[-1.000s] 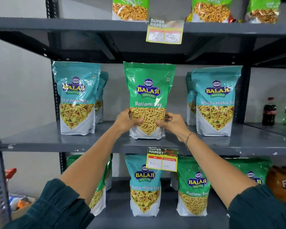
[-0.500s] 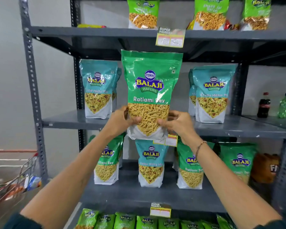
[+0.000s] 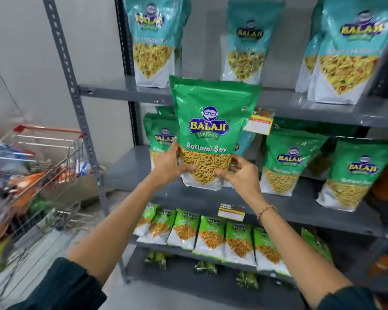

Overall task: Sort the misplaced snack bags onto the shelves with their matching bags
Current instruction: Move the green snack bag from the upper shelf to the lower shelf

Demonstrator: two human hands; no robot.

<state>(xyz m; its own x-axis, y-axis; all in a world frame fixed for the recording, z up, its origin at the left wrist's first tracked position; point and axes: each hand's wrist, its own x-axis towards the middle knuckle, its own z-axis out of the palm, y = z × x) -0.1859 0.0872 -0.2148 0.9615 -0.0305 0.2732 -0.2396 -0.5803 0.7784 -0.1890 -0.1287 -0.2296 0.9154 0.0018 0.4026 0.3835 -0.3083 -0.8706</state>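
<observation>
I hold a green Ratlami Sev bag (image 3: 213,130) upright in front of the grey rack, level with the middle shelf (image 3: 278,204). My left hand (image 3: 168,166) grips its lower left edge and my right hand (image 3: 240,173) grips its lower right edge. Matching green Ratlami Sev bags (image 3: 287,164) stand on that middle shelf to the right, and another green bag (image 3: 159,139) stands behind my left hand. A teal bag (image 3: 246,142) shows partly behind the held bag. Teal Khatta Mitha Mix bags (image 3: 154,39) line the upper shelf (image 3: 121,90).
A wire shopping cart (image 3: 43,175) with mixed goods stands at the left, close to the rack's upright post (image 3: 76,101). Several small light-green snack packs (image 3: 211,236) fill the lower shelf. Yellow price tags (image 3: 259,123) hang on shelf edges.
The green bag came off the upper shelf and moved down and toward me, both hands still on it. The view dropped, showing the lower shelves and the cart.
</observation>
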